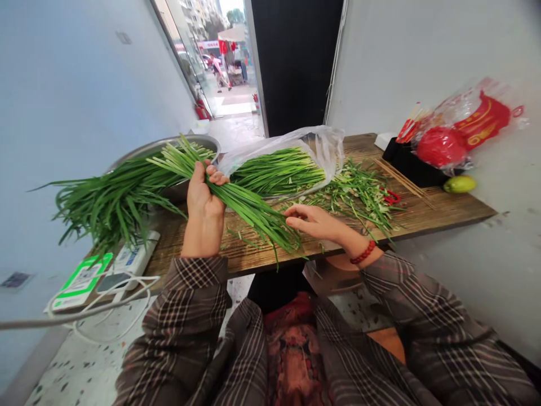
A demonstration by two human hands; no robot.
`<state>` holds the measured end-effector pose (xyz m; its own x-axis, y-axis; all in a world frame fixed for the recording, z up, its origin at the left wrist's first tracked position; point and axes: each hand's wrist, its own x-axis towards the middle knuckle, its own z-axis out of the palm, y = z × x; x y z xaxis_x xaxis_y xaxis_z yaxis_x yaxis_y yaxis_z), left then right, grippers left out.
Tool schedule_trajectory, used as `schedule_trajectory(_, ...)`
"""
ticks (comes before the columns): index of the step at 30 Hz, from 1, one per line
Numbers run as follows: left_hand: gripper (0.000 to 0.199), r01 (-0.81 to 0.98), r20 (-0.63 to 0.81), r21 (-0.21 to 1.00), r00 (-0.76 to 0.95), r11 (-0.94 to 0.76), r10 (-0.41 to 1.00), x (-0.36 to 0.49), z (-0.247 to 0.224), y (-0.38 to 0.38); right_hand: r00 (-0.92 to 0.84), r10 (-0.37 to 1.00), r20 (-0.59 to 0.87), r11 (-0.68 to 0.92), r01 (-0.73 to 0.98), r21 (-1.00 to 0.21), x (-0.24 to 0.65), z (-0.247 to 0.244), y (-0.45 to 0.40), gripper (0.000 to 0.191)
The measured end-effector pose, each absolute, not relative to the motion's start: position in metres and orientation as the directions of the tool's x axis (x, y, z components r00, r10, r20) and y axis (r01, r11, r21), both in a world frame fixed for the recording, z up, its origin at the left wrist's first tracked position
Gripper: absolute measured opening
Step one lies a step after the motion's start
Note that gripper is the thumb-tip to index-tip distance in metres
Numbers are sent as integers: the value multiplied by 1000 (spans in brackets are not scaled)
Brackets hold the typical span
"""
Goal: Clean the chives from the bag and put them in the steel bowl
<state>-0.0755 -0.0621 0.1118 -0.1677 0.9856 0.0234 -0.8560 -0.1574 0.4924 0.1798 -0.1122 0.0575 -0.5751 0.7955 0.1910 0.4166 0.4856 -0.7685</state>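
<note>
My left hand [207,194] is wrapped round a bunch of Chinese chives [256,208], with the pale stem ends up to the left and the green tips hanging down to the right. By those green tips is my right hand [315,223], its fingers bent and thumb slightly apart; I cannot tell whether its fingertips touch a leaf. Behind my hands, more chives [274,172] lie in a clear plastic bag [332,149]. At the left, a metal basin [146,149] has a large heap of chives [114,197] spilling over its rim.
Loose trimmings [359,194] are scattered on the wooden table [439,217], with a red-handled object [392,197] among them. Chopsticks [406,183], a black holder [412,163] and a yellow-green fruit [460,184] are at the right. A power strip [137,254] and white cables [139,299] lie at the left.
</note>
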Motion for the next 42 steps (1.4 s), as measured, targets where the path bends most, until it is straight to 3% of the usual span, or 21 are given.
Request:
schedule_trajectory(4,33,-843,18,513,-181,-165,983,-75,110,-63,-586,781,215,556,497,-666,176,57,-115,15)
schedule_trajectory(8,32,-835,26,520,-199,-183,980,-72,109,-67,-550,806,218,566,611,-554,175,56,-116,18)
schedule_trajectory(13,33,-833,14,526,-194,-172,981,-68,109,-73,-496,814,301,573,770,-281,169,52,-118,30)
schedule_trajectory(17,32,-813,5,553,-215,-182,977,-67,110,-76,-513,777,365,563,825,-40,169,47,-112,27)
schedule_trajectory(20,32,-796,5,564,-262,-219,965,-75,110,-76,-502,787,360,523,851,42,183,42,-103,25)
schedule_trajectory(24,37,-810,5,530,-293,-251,956,-90,107,-73,-421,819,390,474,879,-46,216,37,-87,30)
schedule_trajectory(29,35,-807,-51,538,-320,-244,946,-94,103,-68,-460,782,421,526,849,-48,239,39,-76,32)
schedule_trajectory(31,34,-809,-63,533,-332,-249,941,-93,101,-65,-401,789,465,521,838,-160,236,44,-78,25)
schedule_trajectory(33,33,-813,-53,520,-337,-262,940,-92,99,-63,-328,812,482,525,771,-360,226,50,-85,23)
schedule_trajectory(37,31,-806,-18,511,-357,-298,934,-90,93,-57,-345,872,348,482,484,-730,196,62,-106,28)
schedule_trajectory(39,29,-792,-1,522,-373,-317,928,-90,91,-56,-453,858,242,428,371,-824,182,64,-117,30)
schedule_trajectory(42,28,-766,10,548,-395,-335,919,-88,91,-56,-571,810,135,392,355,-849,167,60,-126,31)
